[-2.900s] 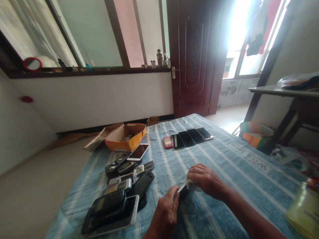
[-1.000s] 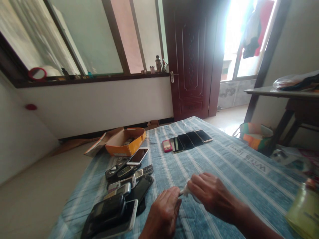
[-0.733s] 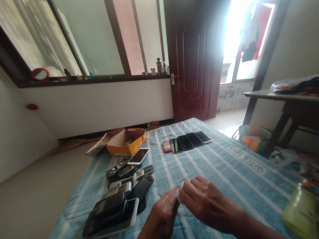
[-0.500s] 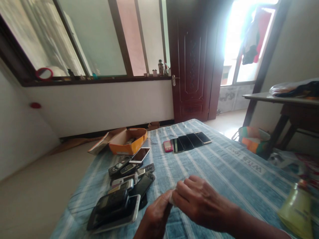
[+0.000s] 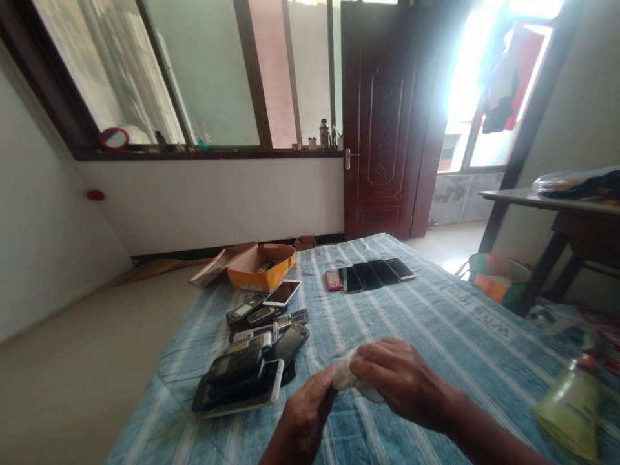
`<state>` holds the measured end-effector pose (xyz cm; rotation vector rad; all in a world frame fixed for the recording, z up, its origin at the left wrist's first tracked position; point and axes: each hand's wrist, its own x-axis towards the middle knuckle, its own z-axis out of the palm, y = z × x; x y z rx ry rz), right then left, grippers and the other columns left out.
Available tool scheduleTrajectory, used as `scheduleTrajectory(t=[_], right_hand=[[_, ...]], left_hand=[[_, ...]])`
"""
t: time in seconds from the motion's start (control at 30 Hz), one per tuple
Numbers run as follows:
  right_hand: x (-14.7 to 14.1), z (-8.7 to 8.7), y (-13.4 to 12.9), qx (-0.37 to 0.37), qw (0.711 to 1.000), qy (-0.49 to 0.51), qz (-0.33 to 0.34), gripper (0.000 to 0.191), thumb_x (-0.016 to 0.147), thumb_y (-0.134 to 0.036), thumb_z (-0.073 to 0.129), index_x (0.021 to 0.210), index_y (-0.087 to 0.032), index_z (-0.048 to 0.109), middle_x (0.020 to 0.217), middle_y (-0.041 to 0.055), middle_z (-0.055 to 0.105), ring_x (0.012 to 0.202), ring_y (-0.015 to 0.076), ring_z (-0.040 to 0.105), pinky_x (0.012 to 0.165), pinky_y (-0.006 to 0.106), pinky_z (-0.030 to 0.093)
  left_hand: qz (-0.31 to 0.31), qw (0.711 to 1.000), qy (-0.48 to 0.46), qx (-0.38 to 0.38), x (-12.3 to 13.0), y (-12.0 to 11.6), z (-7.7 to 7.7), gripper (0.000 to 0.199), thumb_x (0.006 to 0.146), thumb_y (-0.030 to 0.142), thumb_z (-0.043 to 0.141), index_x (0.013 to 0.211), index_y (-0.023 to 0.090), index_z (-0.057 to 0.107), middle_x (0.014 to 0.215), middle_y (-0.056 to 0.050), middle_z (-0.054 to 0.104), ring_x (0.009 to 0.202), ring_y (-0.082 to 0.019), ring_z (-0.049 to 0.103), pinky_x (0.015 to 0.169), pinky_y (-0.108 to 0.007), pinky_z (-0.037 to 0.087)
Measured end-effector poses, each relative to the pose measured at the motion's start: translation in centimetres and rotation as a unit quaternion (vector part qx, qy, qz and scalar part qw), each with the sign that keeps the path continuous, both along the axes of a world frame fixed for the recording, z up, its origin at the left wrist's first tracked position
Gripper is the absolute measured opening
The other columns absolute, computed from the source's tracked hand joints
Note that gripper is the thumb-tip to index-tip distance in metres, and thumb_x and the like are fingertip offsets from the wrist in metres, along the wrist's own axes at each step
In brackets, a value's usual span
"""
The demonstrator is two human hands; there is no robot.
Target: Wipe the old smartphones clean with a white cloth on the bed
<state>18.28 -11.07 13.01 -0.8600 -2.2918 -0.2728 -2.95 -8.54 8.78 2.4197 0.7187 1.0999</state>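
Observation:
A crumpled white tissue or thin cloth [image 5: 345,376] is stretched between my two hands, low over the bed. My left hand [image 5: 312,402] pinches its left end. The fingers of my right hand [image 5: 400,374] are curled over its other end, and part of it shows below them. Whether anything else lies inside the cloth is hidden. To the left of my hands is a pile of old mobile phones [image 5: 237,365], some flat and some stacked. Farther off, several dark smartphones [image 5: 375,274] lie in a row beside a small pink-edged item [image 5: 333,279].
An open orange box [image 5: 261,278] stands at the bed's far left, beyond a white phone [image 5: 282,293]. A yellowish spray bottle [image 5: 569,410] is at the right edge. Striped blue bedding [image 5: 339,323] covers the bed. A table [image 5: 523,200] stands at the right.
My hands have drawn a little apart, and more of the white cloth shows between them. The view has shifted slightly, so the room's things appear farther right.

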Motion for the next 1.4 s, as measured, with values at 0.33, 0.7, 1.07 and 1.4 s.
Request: scheduleTrajectory(t=[0.33, 0.7, 1.07, 1.4], right_hand=[[1.2, 1.0, -1.8, 0.02, 0.99, 0.132, -0.051, 0.021, 0.091, -0.008, 0.039, 0.097, -0.016, 0.057, 0.087, 0.0081, 0.062, 0.076, 0.0149, 0.058, 0.066, 0.024, 0.046], [-2.7, -2.0, -2.5, -0.05, 0.982, 0.164, -0.077, 0.022, 0.087, -0.006, 0.036, 0.088, -0.017, 0.055, 0.09, 0.0092, 0.06, 0.072, 0.0149, 0.057, 0.064, 0.025, 0.049], [-4.3, -1.2, -2.0, -0.072, 0.962, 0.248, -0.092, 0.027, 0.085, -0.005, 0.041, 0.096, -0.018, 0.061, 0.096, 0.0088, 0.059, 0.086, 0.016, 0.059, 0.075, 0.025, 0.051], [-2.0, 1.5, -2.5, -0.215, 0.97, 0.109, 0.013, 0.025, 0.084, -0.007, 0.053, 0.105, -0.02, 0.059, 0.105, 0.0055, 0.059, 0.091, 0.0136, 0.06, 0.077, 0.021, 0.049]], left_hand=[[0.025, 0.998, 0.014, 0.059, 0.2, -0.1, -0.8, 0.032, 0.098, 0.026, 0.044, 0.129, 0.023, 0.05, 0.116, -0.005, 0.068, 0.107, -0.017, 0.064, 0.091, -0.024, 0.052], [0.038, 0.996, 0.002, 0.083, 0.4, -0.2, -0.7, 0.03, 0.098, 0.027, 0.041, 0.125, 0.02, 0.054, 0.117, -0.007, 0.067, 0.107, -0.018, 0.064, 0.092, -0.027, 0.052], [0.058, 0.996, -0.038, 0.048, 0.3, -0.1, -1.2, 0.029, 0.097, 0.029, 0.045, 0.122, 0.022, 0.057, 0.114, -0.005, 0.069, 0.102, -0.018, 0.067, 0.09, -0.026, 0.053], [0.026, 0.999, -0.039, -0.025, -0.1, -0.3, -0.4, 0.029, 0.097, 0.033, 0.043, 0.118, 0.022, 0.059, 0.103, -0.005, 0.071, 0.09, -0.019, 0.069, 0.083, -0.027, 0.055]])
